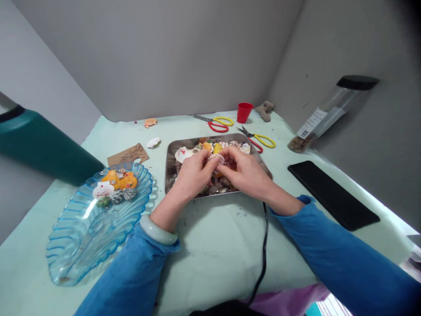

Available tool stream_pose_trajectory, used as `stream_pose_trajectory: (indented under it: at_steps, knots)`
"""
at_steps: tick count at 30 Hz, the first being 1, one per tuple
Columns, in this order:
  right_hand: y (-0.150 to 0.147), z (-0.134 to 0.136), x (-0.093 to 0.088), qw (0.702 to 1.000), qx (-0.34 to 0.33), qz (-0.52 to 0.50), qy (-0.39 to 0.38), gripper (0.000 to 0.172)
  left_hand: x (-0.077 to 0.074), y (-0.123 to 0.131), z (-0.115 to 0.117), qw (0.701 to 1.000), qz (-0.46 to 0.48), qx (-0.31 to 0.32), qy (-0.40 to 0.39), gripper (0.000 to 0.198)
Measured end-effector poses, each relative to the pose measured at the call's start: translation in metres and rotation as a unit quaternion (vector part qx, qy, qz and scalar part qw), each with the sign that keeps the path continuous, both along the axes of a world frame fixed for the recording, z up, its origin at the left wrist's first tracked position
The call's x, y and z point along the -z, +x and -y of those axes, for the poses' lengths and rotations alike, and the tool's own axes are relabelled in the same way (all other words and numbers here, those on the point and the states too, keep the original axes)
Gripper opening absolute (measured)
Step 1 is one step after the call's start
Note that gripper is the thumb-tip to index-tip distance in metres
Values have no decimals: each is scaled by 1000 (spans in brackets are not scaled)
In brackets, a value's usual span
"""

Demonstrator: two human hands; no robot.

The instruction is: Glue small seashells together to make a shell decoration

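Note:
Both hands meet over a metal tray [169,169] filled with shells and small stones. My left hand [196,173], with a pale bangle [158,231] on its wrist, is closed with thumb and fingers on a whitish shell [216,159]. From the other side my right hand [245,171] pinches the same shell. Fingers cover most of it. A larger white shell [183,154] lies in the tray by my left fingers, and a yellow shell [217,148] sits just behind the hands.
At left, a blue shell-shaped dish [98,237] holds decorated shells, beside a green bottle [42,142]. Behind the tray are scissors [219,125], another pair [259,139] and a red cup [244,113]. A clear jar [324,118] and black phone-like slab [332,193] stand right; a black cable [264,250] runs in front.

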State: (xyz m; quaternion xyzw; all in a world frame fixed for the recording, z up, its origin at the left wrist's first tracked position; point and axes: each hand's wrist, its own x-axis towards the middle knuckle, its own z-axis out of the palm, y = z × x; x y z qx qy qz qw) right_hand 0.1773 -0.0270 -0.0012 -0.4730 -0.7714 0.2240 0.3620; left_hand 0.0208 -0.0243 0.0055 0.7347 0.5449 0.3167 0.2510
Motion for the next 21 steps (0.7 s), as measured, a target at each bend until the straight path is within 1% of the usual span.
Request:
stream_pose_trajectory:
  at_steps: [2,6,13,21]
  knots:
    - [1,0,1,1000,-8,0,1,15,0,0,0,1000,-9,0,7,33]
    - [1,-1,1,1000,-9,12,10,11,1,0,-1,1000,-12,3,6,35]
    - [0,-1,0,1000,15,14,8,9,1,1,1,999,20,-1,-31,37]
    - [0,0,-1,1000,12,0,9,12,-1,1,1,1000,2,3,-19,37]
